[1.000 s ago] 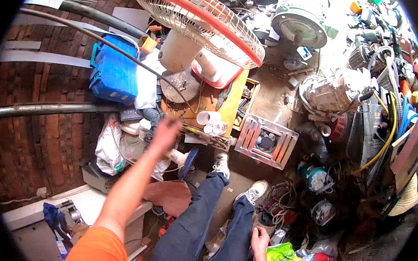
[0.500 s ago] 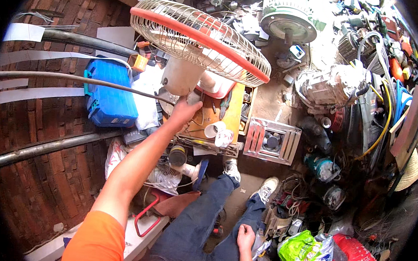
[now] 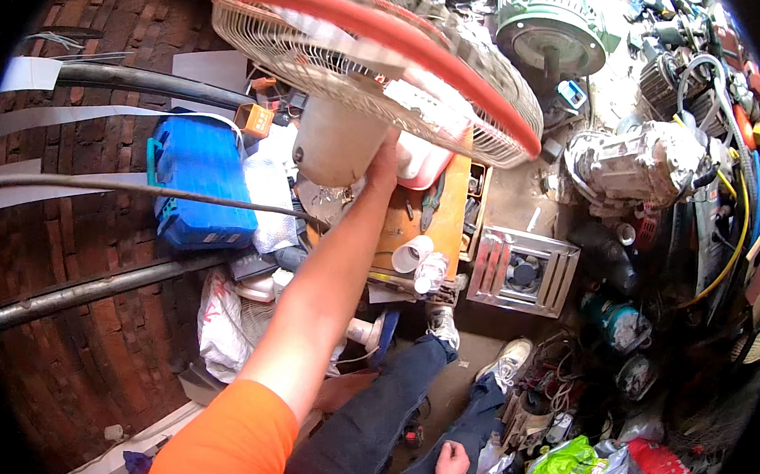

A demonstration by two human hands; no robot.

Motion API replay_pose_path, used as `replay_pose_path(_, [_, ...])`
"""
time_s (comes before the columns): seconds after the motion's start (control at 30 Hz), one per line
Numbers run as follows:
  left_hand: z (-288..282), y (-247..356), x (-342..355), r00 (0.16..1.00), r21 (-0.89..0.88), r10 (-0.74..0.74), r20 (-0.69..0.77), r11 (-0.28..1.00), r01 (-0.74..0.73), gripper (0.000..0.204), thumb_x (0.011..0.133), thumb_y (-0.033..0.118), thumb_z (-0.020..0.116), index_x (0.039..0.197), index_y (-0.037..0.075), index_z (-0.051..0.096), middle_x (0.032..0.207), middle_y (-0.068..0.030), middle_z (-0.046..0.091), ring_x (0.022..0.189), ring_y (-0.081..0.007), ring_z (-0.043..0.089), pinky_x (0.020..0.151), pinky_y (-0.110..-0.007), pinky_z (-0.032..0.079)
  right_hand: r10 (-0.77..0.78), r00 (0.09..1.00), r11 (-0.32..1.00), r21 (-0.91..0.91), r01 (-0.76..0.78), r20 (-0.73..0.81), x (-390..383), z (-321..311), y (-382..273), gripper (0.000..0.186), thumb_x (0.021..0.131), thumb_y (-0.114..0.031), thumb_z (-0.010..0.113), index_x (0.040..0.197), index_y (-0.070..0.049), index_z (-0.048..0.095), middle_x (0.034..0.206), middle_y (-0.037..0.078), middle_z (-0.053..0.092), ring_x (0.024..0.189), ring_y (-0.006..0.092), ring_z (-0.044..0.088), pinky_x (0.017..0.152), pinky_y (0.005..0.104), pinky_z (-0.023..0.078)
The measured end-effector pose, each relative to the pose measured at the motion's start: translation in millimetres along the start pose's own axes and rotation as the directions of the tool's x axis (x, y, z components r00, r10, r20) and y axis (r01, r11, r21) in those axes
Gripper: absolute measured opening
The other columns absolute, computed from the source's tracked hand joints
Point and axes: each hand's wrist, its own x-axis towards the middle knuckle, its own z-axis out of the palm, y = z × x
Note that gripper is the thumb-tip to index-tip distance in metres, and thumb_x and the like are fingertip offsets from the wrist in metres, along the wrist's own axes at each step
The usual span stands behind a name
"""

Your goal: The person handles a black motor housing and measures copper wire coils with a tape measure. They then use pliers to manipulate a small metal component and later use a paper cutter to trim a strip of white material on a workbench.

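Note:
An electric fan (image 3: pixel 470 139) with a wire cage, a red rim band and a cream motor housing (image 3: pixel 338 146) leans over the wooden tabletop. My left hand (image 3: pixel 387 160) reaches up against the side of the housing, near the fan's neck. Its fingers are hidden behind the fan, so their grip does not show. Under the cage, part of a red and white fan base (image 3: pixel 425 163) is visible. My right hand (image 3: pixel 451 462) rests on my thigh with its fingers curled in and nothing seen in them.
On the wooden tabletop (image 3: pixel 398 225) lie pliers (image 3: pixel 431 207) and white cups (image 3: pixel 411 253). A blue toolbox (image 3: pixel 203 181) stands at left, near long pipes. At right are a metal frame (image 3: pixel 523 272), a dirty motor (image 3: pixel 623 166) and a green motor (image 3: pixel 552 38). Plastic bags (image 3: pixel 571 470) lie lower right.
The view has shifted, moving most things rightward. The fan's cage appears larger and blurred, and my left hand has moved from below the housing to its right side. My right hand stays on the thigh.

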Motion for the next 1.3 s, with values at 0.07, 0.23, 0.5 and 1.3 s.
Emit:
replay_pose_path(0.07, [-12.7, 27.9, -0.6, 1.0, 0.05, 0.024, -0.011, 0.998, -0.023, 0.041, 0.077, 0.029, 0.068, 0.104, -0.001, 0.059, 0.1, -0.009, 0.061, 0.09, -0.022, 0.055, 0.084, -0.034, 0.043, 0.013, 1.0, 1.0, 0.006, -0.014, 0.004, -0.1, -1.0, -4.2, 0.016, 0.081, -0.015, 0.06, 0.084, 0.0, 0.066, 0.073, 0.015, 0.066, 0.066, 0.023, 0.064, 0.065, 0.0328, 0.049])
replay_pose_path(0.23, [-81.4, 37.1, 23.4, 0.977, 0.331, 0.151, 0.153, 0.924, -0.195, 0.041, 0.078, 0.026, 0.067, 0.11, 0.001, 0.058, 0.107, -0.0083, 0.06, 0.097, -0.0203, 0.054, 0.088, -0.034, 0.04, 0.013, 1.0, 1.0, 0.018, -0.013, 0.008, 3.1, 1.6, -7.4, 0.016, 0.081, -0.014, 0.06, 0.084, 0.0, 0.067, 0.072, 0.015, 0.065, 0.065, 0.0231, 0.063, 0.064, 0.0331, 0.049])
replay_pose_path(0.5, [-197.1, 56.2, 6.3, 0.934, 0.703, -0.069, 0.35, 0.679, -0.213, 0.042, 0.079, 0.025, 0.067, 0.113, 0.002, 0.057, 0.109, -0.0081, 0.06, 0.1, -0.0195, 0.054, 0.089, -0.034, 0.04, -0.018, 1.0, 0.997, -0.081, 0.017, -0.021, 6.8, 2.6, -16.9, 0.02, 0.08, -0.02, 0.06, 0.082, -0.001, 0.067, 0.072, 0.014, 0.065, 0.066, 0.0254, 0.063, 0.066, 0.0352, 0.049])
replay_pose_path(1.3, [-371.2, 84.5, -6.6, 0.878, 0.852, -0.461, 0.127, 0.504, 0.141, 0.041, 0.08, 0.025, 0.065, 0.113, 0.002, 0.057, 0.108, -0.0079, 0.06, 0.099, -0.0191, 0.055, 0.089, -0.034, 0.041, -0.014, 0.999, 0.987, -0.161, 0.021, 0.04, 17.6, 4.2, -23.0, 0.022, 0.08, -0.027, 0.062, 0.081, -0.005, 0.067, 0.073, 0.014, 0.066, 0.07, 0.03, 0.065, 0.067, 0.0382, 0.049])
